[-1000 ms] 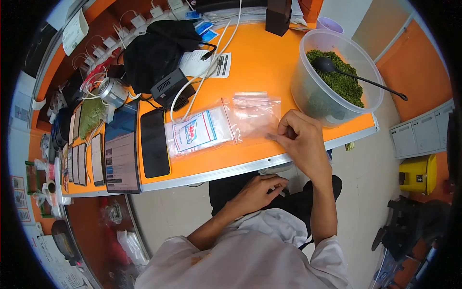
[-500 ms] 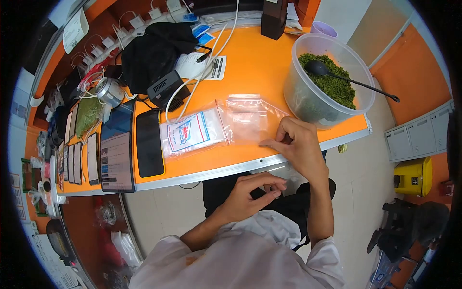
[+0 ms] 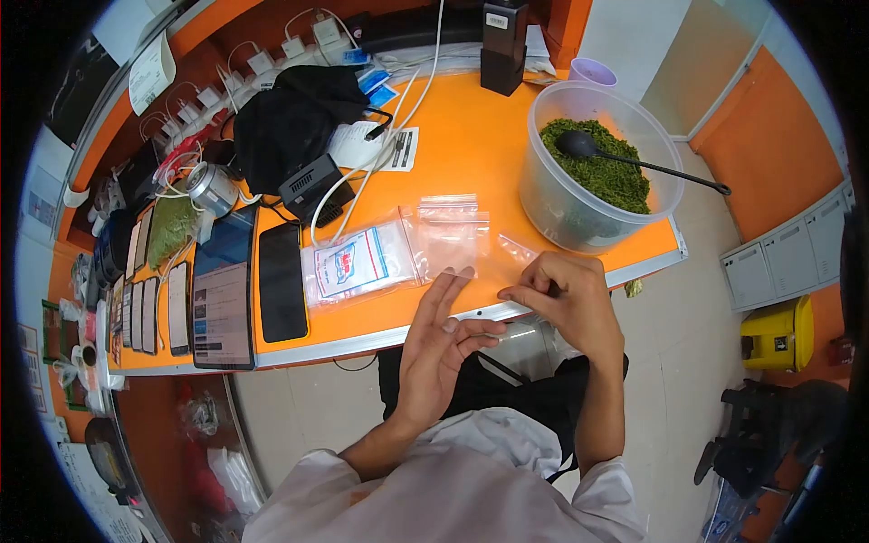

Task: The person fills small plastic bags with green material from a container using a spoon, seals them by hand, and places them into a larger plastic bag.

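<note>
My right hand (image 3: 568,303) is closed in a pinch at the table's front edge. A clear zip bag (image 3: 514,248) shows faintly against its fingers, and much of the bag's outline is hard to make out. My left hand (image 3: 434,353) is open, index and middle fingers stretched toward the small clear zip bags (image 3: 453,237) lying flat on the table. Left of these lies a larger clear packet (image 3: 355,262) with a red and blue printed label. A translucent tub (image 3: 543,213) behind my right hand holds chopped green leaves (image 3: 608,176), with a black spoon (image 3: 652,166) resting on top.
Left on the orange table (image 3: 462,118) are a black phone (image 3: 283,281), a tablet (image 3: 222,308), several more phones and a can (image 3: 212,188). White cables (image 3: 412,100) run across the packet. A purple cup (image 3: 593,71) stands behind the tub.
My left hand has risen from below the table edge toward the bags, and its fingers have stretched out. My right hand has moved slightly down, with the clear bag shifting with it.
</note>
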{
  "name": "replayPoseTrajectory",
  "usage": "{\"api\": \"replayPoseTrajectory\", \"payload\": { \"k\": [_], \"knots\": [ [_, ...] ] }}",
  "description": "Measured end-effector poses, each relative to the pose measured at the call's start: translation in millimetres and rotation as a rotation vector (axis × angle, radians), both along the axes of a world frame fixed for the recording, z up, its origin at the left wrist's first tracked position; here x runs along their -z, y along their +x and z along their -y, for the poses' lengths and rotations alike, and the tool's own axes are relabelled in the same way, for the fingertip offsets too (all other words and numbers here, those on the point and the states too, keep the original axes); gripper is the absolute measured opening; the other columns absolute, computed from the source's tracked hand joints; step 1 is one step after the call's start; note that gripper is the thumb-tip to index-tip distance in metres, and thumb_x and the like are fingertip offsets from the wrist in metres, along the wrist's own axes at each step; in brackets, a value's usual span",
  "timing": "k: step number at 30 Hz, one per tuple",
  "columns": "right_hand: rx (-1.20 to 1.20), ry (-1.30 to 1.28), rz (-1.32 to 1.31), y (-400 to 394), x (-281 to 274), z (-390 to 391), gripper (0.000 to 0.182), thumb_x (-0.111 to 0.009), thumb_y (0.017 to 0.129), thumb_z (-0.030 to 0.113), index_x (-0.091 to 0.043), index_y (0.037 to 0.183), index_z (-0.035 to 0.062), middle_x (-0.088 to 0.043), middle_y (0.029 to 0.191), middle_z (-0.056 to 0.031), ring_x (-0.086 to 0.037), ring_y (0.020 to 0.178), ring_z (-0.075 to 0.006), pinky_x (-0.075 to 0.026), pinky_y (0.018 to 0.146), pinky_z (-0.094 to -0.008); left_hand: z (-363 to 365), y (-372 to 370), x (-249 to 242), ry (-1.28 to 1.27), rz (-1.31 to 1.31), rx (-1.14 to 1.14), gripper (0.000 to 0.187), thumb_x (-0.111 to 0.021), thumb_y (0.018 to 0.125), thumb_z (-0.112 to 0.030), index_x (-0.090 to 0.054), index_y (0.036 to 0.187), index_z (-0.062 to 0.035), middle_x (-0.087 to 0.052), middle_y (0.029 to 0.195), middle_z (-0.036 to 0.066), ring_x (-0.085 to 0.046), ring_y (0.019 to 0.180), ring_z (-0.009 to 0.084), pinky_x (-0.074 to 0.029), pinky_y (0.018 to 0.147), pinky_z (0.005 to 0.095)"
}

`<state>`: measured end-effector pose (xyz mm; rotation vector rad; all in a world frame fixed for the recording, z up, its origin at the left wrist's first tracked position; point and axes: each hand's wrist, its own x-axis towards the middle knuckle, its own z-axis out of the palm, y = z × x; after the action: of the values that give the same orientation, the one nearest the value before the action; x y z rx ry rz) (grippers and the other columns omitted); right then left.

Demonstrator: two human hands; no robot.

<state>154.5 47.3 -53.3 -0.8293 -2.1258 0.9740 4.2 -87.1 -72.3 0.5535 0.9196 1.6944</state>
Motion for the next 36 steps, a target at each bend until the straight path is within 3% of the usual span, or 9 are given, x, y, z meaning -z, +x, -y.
{"api": "replayPoseTrajectory", "payload": {
  "k": [5,7,12,19,24,32,34,35,36],
  "knots": [
    [0.123,-0.08,-0.27,14,9,27,0.031,-0.084,0.084,0.001,-0.054,0.075,0.0005,-0.075,0.081,-0.0119,-0.068,0.065,-0.0118,-0.052,0.059,-0.0249,19,-5,15,-0.008,-0.157,0.141,0.039,-0.05,0.108,-0.018,-0.048,0.141,0.0034,-0.061,0.131,0.02,-0.067,0.095,0.0223,-0.06,0.075,0.0329],
    [0.17,-0.401,-0.628,24,14,36,0.024,-0.078,0.086,-0.006,-0.055,0.086,0.0001,-0.077,0.092,-0.0187,-0.074,0.074,-0.016,-0.057,0.063,-0.0246,20,11,15,0.024,-0.372,0.073,0.03,-0.051,0.109,-0.016,-0.052,0.131,0.003,-0.065,0.118,0.018,-0.066,0.092,0.0195,-0.059,0.069,0.0301],
    [0.108,-0.632,-0.977,48,27,43,0.022,-0.072,0.089,-0.009,-0.055,0.096,0.0014,-0.075,0.094,-0.0198,-0.073,0.072,-0.0173,-0.057,0.059,-0.026,8,35,3,0.009,-0.291,0.329,0.045,-0.051,0.111,-0.024,-0.044,0.147,0.0013,-0.06,0.132,0.018,-0.064,0.112,0.0233,-0.057,0.09,0.0363],
    [0.146,-0.814,-1.21,74,33,57,0.021,-0.073,0.09,-0.004,-0.056,0.097,0.005,-0.073,0.092,-0.0114,-0.07,0.077,-0.0136,-0.056,0.067,-0.0248,-17,54,29,0.0,-0.062,0.471,0.035,-0.052,0.111,-0.022,-0.052,0.138,0.0,-0.065,0.122,0.013,-0.065,0.105,0.0197,-0.056,0.086,0.0346],
    [0.174,-0.837,-1.228,87,39,59,0.02,-0.072,0.091,-0.003,-0.056,0.097,0.0065,-0.072,0.091,-0.0089,-0.07,0.082,-0.0135,-0.056,0.073,-0.0257,-17,67,45,-0.038,0.291,0.585,0.015,-0.058,0.107,-0.013,-0.061,0.118,-0.0035,-0.067,0.102,0.006,-0.062,0.089,0.0119,-0.05,0.076,0.0303],
    [0.223,-0.801,-1.063,110,65,63,0.02,-0.072,0.091,-0.002,-0.056,0.101,0.0054,-0.072,0.094,-0.0093,-0.071,0.09,-0.0158,-0.056,0.081,-0.0271,-19,69,46,-0.033,0.179,0.504,0.008,-0.058,0.104,-0.007,-0.062,0.109,-0.0026,-0.065,0.096,0.003,-0.06,0.084,0.0096,-0.048,0.074,0.0257],
    [0.584,-0.467,-0.715,102,56,66,0.023,-0.072,0.089,-0.003,-0.059,0.108,0.0008,-0.072,0.102,-0.0118,-0.07,0.093,-0.019,-0.053,0.084,-0.0279,-18,69,48,-0.049,0.143,0.485,0.008,-0.057,0.103,-0.006,-0.063,0.108,-0.0024,-0.065,0.095,0.002,-0.059,0.084,0.0088,-0.048,0.075,0.025],
    [0.586,-0.469,-0.718,101,53,68,0.023,-0.072,0.089,-0.003,-0.059,0.108,0.0008,-0.072,0.102,-0.0118,-0.07,0.093,-0.019,-0.053,0.084,-0.0279,-18,68,53,-0.039,0.056,0.456,0.007,-0.057,0.102,-0.003,-0.063,0.106,-0.0021,-0.064,0.095,0.002,-0.058,0.084,0.0078,-0.047,0.076,0.0243],
    [0.715,-0.164,-0.471,100,50,71,0.027,-0.073,0.086,-0.005,-0.061,0.11,-0.0005,-0.072,0.106,-0.0127,-0.069,0.094,-0.0204,-0.052,0.084,-0.0287,-18,67,56,-0.028,-0.029,0.427,0.008,-0.056,0.101,-0.001,-0.063,0.104,-0.0017,-0.064,0.095,0.001,-0.058,0.085,0.0067,-0.047,0.077,0.0236]
  ]
}}
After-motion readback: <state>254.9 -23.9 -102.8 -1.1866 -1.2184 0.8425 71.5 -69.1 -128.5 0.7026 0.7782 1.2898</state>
